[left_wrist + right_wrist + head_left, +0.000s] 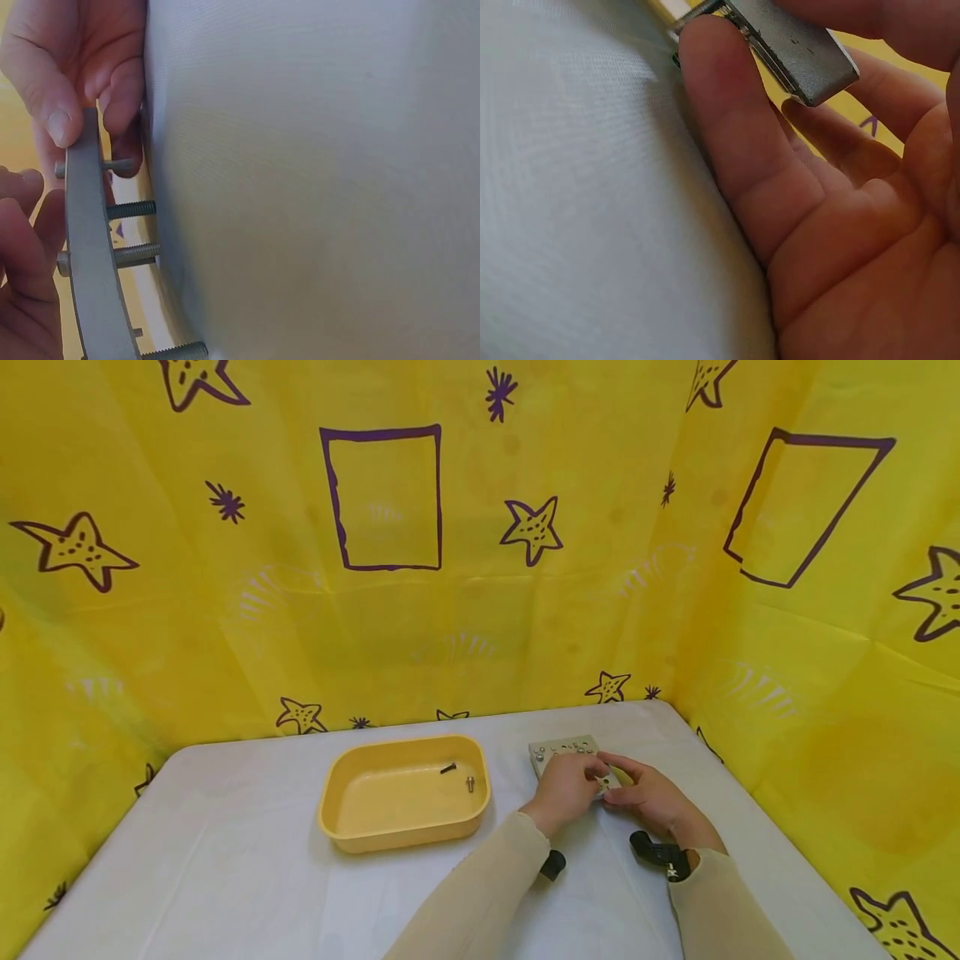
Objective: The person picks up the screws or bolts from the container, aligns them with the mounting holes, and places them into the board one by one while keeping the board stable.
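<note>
A grey metal plate (558, 747) stands tilted at the right of the table, with several screws set in its face. In the left wrist view the plate (91, 232) shows edge-on, and threaded screw shanks (133, 209) stick out of its underside. My right hand (658, 800) grips the near right edge of the plate, thumb on top and fingers beneath. Over the plate's face, my left hand (567, 789) has bent fingers close to the screw heads. I cannot tell if it pinches a screw. The right wrist view shows the plate's corner (810, 64) between the right fingers.
Left of the hands sits a yellow tray (405, 839) with a black screw (447, 768) and a silvery screw (470, 784) in it. A white cloth (240, 860) covers the table. Yellow patterned curtains (465, 610) stand behind it and along both sides.
</note>
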A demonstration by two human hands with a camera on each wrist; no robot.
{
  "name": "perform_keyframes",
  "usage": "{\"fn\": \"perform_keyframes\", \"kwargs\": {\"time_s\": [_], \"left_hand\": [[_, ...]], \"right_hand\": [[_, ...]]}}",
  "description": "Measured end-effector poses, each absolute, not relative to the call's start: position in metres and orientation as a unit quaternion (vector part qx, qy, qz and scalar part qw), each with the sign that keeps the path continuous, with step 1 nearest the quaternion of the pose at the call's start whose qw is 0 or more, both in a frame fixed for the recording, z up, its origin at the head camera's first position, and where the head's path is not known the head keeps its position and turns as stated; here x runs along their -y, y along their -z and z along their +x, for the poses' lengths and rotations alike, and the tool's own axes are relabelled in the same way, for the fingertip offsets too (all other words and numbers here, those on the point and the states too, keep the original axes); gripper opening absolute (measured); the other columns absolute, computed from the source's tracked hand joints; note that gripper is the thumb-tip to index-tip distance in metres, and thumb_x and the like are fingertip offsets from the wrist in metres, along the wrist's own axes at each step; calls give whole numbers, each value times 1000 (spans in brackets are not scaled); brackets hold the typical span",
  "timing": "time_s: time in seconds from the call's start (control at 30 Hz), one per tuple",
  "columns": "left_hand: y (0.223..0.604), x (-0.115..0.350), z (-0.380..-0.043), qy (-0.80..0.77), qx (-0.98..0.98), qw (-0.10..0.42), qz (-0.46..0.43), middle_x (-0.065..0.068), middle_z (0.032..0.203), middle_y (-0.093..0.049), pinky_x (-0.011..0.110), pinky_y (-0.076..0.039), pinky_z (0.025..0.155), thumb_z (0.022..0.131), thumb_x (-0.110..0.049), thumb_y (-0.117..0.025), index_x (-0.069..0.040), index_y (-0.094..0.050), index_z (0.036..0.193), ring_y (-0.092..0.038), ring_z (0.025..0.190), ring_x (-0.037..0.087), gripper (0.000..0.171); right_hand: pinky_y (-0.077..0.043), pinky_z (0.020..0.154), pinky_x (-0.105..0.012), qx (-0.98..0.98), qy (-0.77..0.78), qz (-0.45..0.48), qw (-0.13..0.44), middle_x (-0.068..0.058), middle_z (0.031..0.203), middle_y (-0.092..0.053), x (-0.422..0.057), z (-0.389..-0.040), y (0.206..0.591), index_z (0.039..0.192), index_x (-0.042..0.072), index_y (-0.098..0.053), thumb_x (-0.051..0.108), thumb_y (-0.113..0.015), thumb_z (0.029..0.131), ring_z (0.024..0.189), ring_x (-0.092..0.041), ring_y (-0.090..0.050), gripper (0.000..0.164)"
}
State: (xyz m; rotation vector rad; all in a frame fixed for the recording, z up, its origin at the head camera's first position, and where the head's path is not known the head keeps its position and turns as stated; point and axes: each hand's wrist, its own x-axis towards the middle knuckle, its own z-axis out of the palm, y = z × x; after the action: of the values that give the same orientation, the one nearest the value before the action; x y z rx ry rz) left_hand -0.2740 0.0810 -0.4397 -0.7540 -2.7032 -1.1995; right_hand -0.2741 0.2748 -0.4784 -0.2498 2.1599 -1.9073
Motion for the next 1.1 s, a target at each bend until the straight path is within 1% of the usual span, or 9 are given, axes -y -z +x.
{"fn": "perform_keyframes", "kwargs": {"time_s": [0.13, 0.23, 0.4, 0.47, 0.57, 0.63, 0.8, 1.0, 1.1], "left_hand": [[442, -81, -274, 397, 884, 41, -242, -12, 93, -71, 21, -46, 88, 87, 0, -69, -14, -78, 99, -61, 95, 5, 20], [440, -78, -270, 429, 874, 37, -226, -8, 96, -72, 21, -48, 84, 87, -1, -69, -13, -78, 103, -62, 92, 5, 22], [421, -58, -253, 576, 806, 16, -136, -4, 101, -70, 26, -52, 64, 87, -6, -74, -20, -74, 118, -64, 80, 9, 35], [408, -39, -247, 618, 779, 7, -109, -1, 103, -69, 29, -53, 62, 87, -7, -76, -24, -69, 127, -65, 80, 13, 43], [391, -1, -246, 622, 776, -9, -99, 1, 112, -65, 31, -55, 64, 87, -11, -78, -29, -61, 137, -66, 85, 18, 56], [385, 28, -248, 595, 796, -19, -111, 1, 127, -60, 32, -55, 68, 87, -13, -79, -30, -56, 143, -65, 95, 19, 62], [383, 87, -255, 509, 847, -49, -142, -2, 152, -39, 37, -54, 80, 87, -15, -79, -29, -47, 149, -60, 113, 23, 71], [398, 116, -260, 454, 876, -65, -150, 4, 149, -45, 39, -52, 83, 85, -9, -80, -23, -49, 149, -62, 107, 23, 72], [412, 118, -263, 443, 879, -71, -160, 10, 143, -51, 41, -52, 81, 83, -4, -80, -16, -54, 145, -63, 99, 28, 68]], "right_hand": [[-52, 83, -29, -749, 646, -81, 123, -20, 158, -25, -275, -275, 479, 151, 7, -43, 5, -78, 84, 107, -25, -53, 76], [-52, 83, -29, -752, 643, -75, 125, -18, 156, -27, -275, -275, 478, 151, 9, -43, 6, -78, 83, 102, -24, -56, 76], [-49, 89, -28, -766, 627, -58, 125, -19, 155, -31, -274, -275, 478, 151, 13, -45, 8, -79, 84, 114, -28, -53, 75], [-47, 95, -29, -775, 617, -50, 126, -19, 157, -30, -274, -276, 478, 152, 16, -45, 10, -79, 84, 122, -29, -50, 76], [-40, 105, -37, -779, 613, -38, 129, -16, 159, -28, -274, -276, 477, 152, 19, -44, 10, -79, 84, 132, -30, -45, 77], [-34, 109, -44, -784, 606, -37, 128, -15, 159, -27, -274, -276, 476, 153, 20, -43, 11, -78, 85, 135, -30, -42, 77], [-30, 111, -48, -793, 596, -35, 122, -15, 158, -31, -274, -275, 475, 153, 20, -43, 13, -79, 85, 134, -30, -42, 77], [-38, 104, -36, -794, 594, -38, 125, -15, 158, -32, -273, -274, 474, 153, 20, -42, 14, -79, 85, 131, -28, -45, 78], [-37, 105, -38, -793, 595, -36, 127, -14, 158, -30, -271, -273, 474, 153, 20, -43, 15, -79, 85, 132, -29, -44, 78]]}}
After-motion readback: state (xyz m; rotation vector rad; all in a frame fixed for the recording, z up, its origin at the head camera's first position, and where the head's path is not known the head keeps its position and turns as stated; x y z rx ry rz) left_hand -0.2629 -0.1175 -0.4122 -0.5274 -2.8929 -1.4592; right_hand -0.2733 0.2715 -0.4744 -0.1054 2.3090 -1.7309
